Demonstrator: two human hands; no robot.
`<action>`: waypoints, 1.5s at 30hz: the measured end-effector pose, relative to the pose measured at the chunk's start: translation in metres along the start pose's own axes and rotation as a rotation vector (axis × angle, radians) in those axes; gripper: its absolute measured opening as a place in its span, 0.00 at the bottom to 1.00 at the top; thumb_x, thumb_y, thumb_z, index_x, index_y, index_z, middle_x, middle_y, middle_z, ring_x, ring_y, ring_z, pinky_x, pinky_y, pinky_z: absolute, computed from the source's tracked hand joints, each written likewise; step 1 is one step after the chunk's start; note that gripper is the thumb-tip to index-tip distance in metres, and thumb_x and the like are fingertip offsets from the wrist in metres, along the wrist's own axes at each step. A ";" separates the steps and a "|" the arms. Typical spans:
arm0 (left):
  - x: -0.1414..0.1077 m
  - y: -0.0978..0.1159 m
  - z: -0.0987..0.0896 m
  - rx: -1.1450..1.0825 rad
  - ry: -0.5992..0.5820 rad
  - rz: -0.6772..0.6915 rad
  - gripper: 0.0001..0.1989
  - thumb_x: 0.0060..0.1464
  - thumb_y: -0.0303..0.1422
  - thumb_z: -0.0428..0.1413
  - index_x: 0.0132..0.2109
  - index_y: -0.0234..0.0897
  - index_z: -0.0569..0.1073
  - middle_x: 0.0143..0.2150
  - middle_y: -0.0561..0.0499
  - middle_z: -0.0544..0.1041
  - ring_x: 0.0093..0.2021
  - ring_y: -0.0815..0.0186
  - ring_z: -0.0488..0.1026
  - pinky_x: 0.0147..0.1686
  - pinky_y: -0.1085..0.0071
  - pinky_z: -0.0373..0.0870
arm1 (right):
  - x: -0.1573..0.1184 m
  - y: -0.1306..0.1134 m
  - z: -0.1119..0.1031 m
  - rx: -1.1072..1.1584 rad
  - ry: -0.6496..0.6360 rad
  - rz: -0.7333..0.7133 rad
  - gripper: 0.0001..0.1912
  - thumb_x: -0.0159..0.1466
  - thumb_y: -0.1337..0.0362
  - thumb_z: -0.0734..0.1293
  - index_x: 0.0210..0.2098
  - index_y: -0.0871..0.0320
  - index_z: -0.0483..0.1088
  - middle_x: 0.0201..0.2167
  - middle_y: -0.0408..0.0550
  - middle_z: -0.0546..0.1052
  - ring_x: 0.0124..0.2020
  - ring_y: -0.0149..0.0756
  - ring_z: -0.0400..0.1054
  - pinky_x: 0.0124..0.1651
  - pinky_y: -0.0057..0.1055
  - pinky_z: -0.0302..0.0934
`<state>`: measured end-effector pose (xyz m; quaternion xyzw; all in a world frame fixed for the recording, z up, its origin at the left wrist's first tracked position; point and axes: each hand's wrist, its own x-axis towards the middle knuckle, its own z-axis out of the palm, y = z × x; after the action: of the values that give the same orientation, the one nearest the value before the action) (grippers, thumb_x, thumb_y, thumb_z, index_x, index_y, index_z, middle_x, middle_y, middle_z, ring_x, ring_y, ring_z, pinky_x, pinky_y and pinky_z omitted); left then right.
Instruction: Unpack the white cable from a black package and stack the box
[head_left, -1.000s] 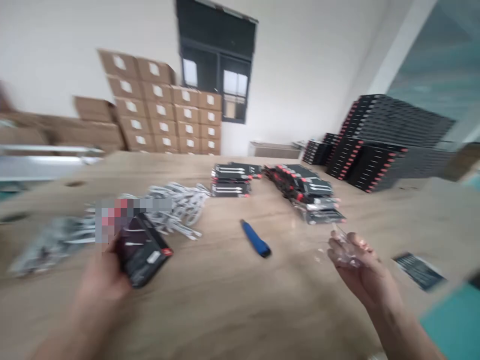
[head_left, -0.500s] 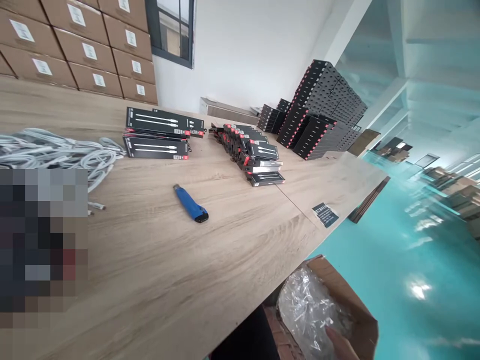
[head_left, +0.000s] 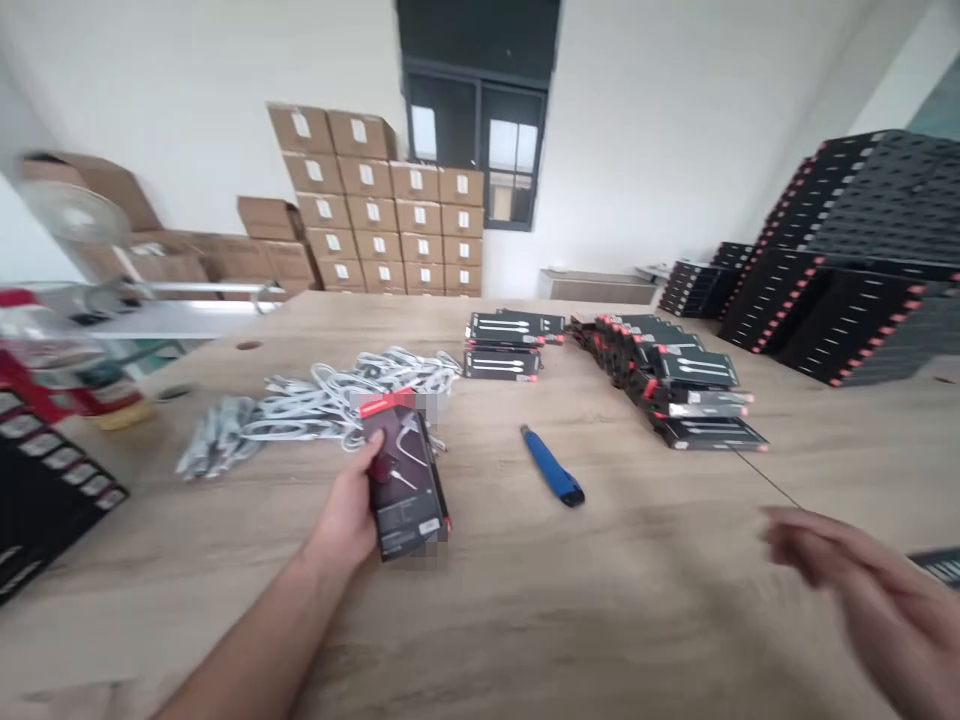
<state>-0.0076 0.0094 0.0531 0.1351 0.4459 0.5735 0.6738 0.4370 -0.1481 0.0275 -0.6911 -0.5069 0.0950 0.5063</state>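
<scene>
My left hand (head_left: 346, 520) grips a dark cable box (head_left: 401, 485) with a red top edge, held up over the table. Behind it lies a heap of white cables (head_left: 300, 410). A blue cutter (head_left: 553, 467) rests on the wood to the right of the box. My right hand (head_left: 847, 570), blurred by motion, is over the table's right side; its fingers are too smeared to read. Two small stacks of black cable boxes (head_left: 502, 363) stand beyond the cutter, and a leaning row of similar boxes (head_left: 697, 368) is to their right.
Tall stacks of black boxes (head_left: 847, 290) rise at the right rear. A black box (head_left: 45, 490) and red packaging (head_left: 30, 370) are at the left edge. Brown cartons (head_left: 375, 215) are piled by the wall, with a fan (head_left: 75, 212) farther left.
The view has swung left from the floor carton of clear plastic bags. My left hand with the dark box now shows plainly, and my right hand has come up over the table.
</scene>
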 end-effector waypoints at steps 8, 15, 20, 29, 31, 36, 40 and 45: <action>-0.012 -0.001 -0.008 0.121 -0.118 0.207 0.16 0.54 0.43 0.63 0.39 0.32 0.77 0.34 0.43 0.83 0.29 0.59 0.81 0.30 0.67 0.77 | -0.013 -0.178 0.267 0.480 -1.053 -0.222 0.22 0.64 0.52 0.67 0.53 0.57 0.76 0.40 0.48 0.81 0.39 0.42 0.74 0.43 0.36 0.67; -0.022 0.012 -0.010 0.392 -0.054 0.720 0.38 0.47 0.48 0.67 0.62 0.39 0.69 0.62 0.41 0.75 0.61 0.53 0.72 0.57 0.63 0.70 | -0.044 -0.172 0.304 0.498 -0.716 -0.372 0.09 0.63 0.64 0.65 0.40 0.58 0.76 0.36 0.48 0.79 0.38 0.43 0.72 0.42 0.35 0.65; -0.045 0.010 -0.004 0.595 -0.008 0.979 0.45 0.46 0.46 0.68 0.67 0.43 0.58 0.63 0.41 0.72 0.62 0.52 0.71 0.59 0.58 0.69 | -0.054 -0.178 0.303 0.347 -0.710 -0.612 0.30 0.59 0.67 0.67 0.61 0.53 0.67 0.51 0.53 0.76 0.48 0.49 0.72 0.49 0.41 0.66; -0.033 0.038 -0.027 1.599 0.012 1.432 0.32 0.50 0.37 0.66 0.60 0.44 0.65 0.56 0.46 0.76 0.57 0.53 0.73 0.68 0.48 0.51 | -0.033 -0.160 0.304 0.923 -0.912 0.055 0.23 0.63 0.50 0.66 0.51 0.59 0.72 0.40 0.52 0.78 0.34 0.38 0.73 0.31 0.30 0.61; -0.028 0.036 -0.027 1.726 -0.067 1.407 0.31 0.51 0.34 0.64 0.61 0.44 0.64 0.56 0.46 0.76 0.57 0.54 0.73 0.70 0.47 0.43 | -0.027 -0.157 0.302 1.004 -0.912 0.107 0.28 0.60 0.47 0.68 0.54 0.58 0.72 0.39 0.52 0.79 0.35 0.40 0.73 0.30 0.30 0.60; -0.029 0.022 -0.021 1.845 -0.236 1.300 0.33 0.49 0.25 0.59 0.62 0.46 0.62 0.56 0.47 0.76 0.57 0.55 0.72 0.71 0.46 0.36 | -0.027 -0.162 0.296 1.007 -0.979 -0.039 0.15 0.60 0.60 0.69 0.46 0.55 0.78 0.38 0.46 0.81 0.43 0.43 0.73 0.46 0.36 0.65; -0.029 0.014 -0.019 1.859 -0.260 1.280 0.36 0.48 0.22 0.57 0.63 0.44 0.60 0.56 0.46 0.75 0.57 0.55 0.71 0.70 0.44 0.33 | -0.028 -0.168 0.294 1.033 -0.982 -0.047 0.11 0.60 0.65 0.67 0.41 0.56 0.78 0.38 0.44 0.81 0.45 0.44 0.74 0.51 0.38 0.65; -0.022 0.006 -0.020 1.831 -0.206 1.313 0.36 0.44 0.23 0.59 0.62 0.44 0.63 0.58 0.45 0.75 0.57 0.54 0.72 0.70 0.45 0.36 | -0.027 -0.170 0.294 0.999 -0.997 -0.016 0.09 0.58 0.66 0.66 0.37 0.58 0.78 0.35 0.45 0.82 0.43 0.44 0.75 0.48 0.37 0.66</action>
<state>-0.0255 -0.0148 0.0556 0.8323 0.4834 0.2603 -0.0765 0.1324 0.0038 0.0142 -0.2464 -0.5792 0.6180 0.4711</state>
